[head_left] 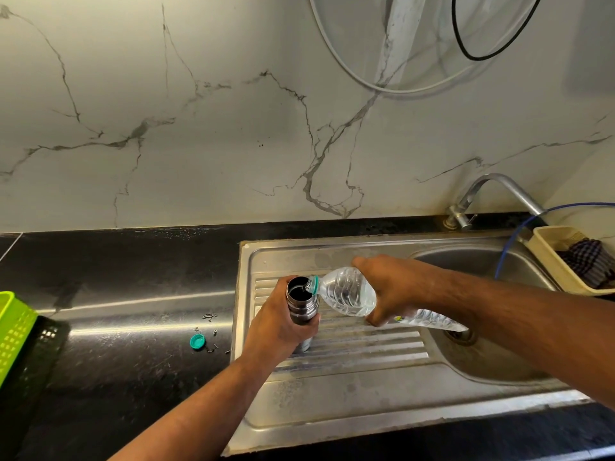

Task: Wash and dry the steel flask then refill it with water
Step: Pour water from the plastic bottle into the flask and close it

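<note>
The steel flask (301, 302) stands upright and uncapped on the ribbed drainboard of the steel sink (349, 394). My left hand (283, 324) grips its body from the left. My right hand (396, 291) holds a clear plastic water bottle (349, 291) tilted down to the left. The bottle's green-ringed neck sits at the flask's open mouth, and water runs from it into the flask. The bottle's green cap (197, 342) lies on the black counter, left of the sink.
The tap (492, 191) rises at the back right over the sink bowl (492, 354), with a blue hose beside it. A beige basket (565, 257) holding a checked cloth sits far right. A green basket (13, 331) stands at the left edge. A marble wall is behind.
</note>
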`<state>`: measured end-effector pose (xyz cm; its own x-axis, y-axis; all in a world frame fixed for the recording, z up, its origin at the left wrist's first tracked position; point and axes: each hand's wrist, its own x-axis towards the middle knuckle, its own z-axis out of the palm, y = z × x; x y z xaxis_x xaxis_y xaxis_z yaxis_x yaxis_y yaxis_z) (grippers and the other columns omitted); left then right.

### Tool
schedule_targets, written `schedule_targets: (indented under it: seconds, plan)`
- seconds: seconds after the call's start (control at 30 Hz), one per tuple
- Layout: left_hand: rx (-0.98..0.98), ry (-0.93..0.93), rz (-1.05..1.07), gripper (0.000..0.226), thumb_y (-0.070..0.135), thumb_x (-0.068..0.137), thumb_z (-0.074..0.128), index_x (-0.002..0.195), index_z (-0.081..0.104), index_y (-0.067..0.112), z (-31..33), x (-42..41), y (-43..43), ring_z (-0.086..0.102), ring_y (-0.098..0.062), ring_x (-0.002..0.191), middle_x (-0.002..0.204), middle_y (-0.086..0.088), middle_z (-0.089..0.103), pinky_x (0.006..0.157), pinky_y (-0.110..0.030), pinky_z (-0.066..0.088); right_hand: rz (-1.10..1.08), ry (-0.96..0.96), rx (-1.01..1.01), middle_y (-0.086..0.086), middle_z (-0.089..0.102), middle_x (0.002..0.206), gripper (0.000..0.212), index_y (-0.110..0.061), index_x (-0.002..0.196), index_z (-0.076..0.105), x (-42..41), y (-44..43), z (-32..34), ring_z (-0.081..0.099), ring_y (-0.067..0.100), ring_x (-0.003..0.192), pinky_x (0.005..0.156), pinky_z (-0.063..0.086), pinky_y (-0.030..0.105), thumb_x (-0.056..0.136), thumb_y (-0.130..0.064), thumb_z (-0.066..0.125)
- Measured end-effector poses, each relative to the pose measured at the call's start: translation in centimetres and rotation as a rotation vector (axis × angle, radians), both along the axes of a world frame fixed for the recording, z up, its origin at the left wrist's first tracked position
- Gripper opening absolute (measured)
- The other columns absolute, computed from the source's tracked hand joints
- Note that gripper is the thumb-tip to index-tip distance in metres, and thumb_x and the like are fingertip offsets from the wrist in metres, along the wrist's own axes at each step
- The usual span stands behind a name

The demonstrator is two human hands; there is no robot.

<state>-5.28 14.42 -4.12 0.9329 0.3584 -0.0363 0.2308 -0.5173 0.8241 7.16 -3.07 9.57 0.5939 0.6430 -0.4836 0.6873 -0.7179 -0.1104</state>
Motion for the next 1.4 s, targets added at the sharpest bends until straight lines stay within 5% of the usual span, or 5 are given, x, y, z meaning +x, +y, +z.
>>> schedule_targets:
  seconds: [0.17, 0.33, 0.47, 1.23, 1.4]
  plan:
    - [-0.001, -0.004, 0.001, 0.083, 0.033, 0.071, 0.091, 0.133, 0.037, 0.046, -0.1, 0.0, 0.0, 0.057, -0.004, 0.11, 0.124, 0.021, 0.058, 0.098, -0.029, 0.054, 0.01, 0.008, -0.004, 0.006, 0.057, 0.133, 0.091, -0.02, 0.148, 0.034, 0.1, 0.1, 0.1, 0.058, 0.017, 0.101, 0.067, 0.049, 0.023, 0.076, -0.032, 0.089]
    - [-0.001, -0.004, 0.001, 0.083, 0.031, 0.072, 0.091, 0.135, 0.038, 0.043, -0.1, -0.1, -0.1, 0.055, -0.003, 0.109, 0.124, 0.021, 0.057, 0.095, -0.024, 0.051, 0.017, 0.002, -0.014, 0.004, 0.058, 0.129, 0.091, -0.02, 0.146, 0.036, 0.2, 0.1, 0.1, 0.06, 0.019, 0.105, 0.081, 0.058, 0.03, 0.073, -0.032, 0.09]
    - [0.0, -0.005, -0.002, 0.083, 0.031, 0.072, 0.091, 0.135, 0.038, 0.042, -0.1, -0.1, -0.1, 0.054, -0.002, 0.109, 0.123, 0.021, 0.055, 0.094, -0.022, 0.049, 0.041, -0.003, -0.017, 0.002, 0.059, 0.124, 0.089, -0.019, 0.143, 0.037, 0.1, 0.1, 0.3, 0.06, 0.017, 0.101, 0.069, 0.051, 0.023, 0.073, -0.032, 0.09]
    - [0.005, -0.008, 0.005, 0.083, 0.032, 0.071, 0.091, 0.131, 0.035, 0.047, -0.2, -0.1, -0.1, 0.057, -0.004, 0.107, 0.127, 0.017, 0.059, 0.094, -0.024, 0.052, 0.059, -0.017, -0.061, 0.006, 0.057, 0.134, 0.102, -0.017, 0.153, 0.028, 0.2, 0.5, 1.0, 0.05, 0.013, 0.098, 0.072, 0.047, 0.024, 0.074, -0.033, 0.09]
    - [0.008, -0.008, 0.006, 0.084, 0.033, 0.071, 0.091, 0.129, 0.033, 0.05, -0.2, 0.0, -0.1, 0.057, -0.005, 0.109, 0.129, 0.015, 0.06, 0.097, -0.028, 0.054, 0.073, -0.026, -0.08, 0.006, 0.057, 0.132, 0.097, -0.016, 0.152, 0.03, 0.1, 0.6, 1.4, 0.048, 0.013, 0.094, 0.058, 0.036, 0.019, 0.076, -0.032, 0.089]
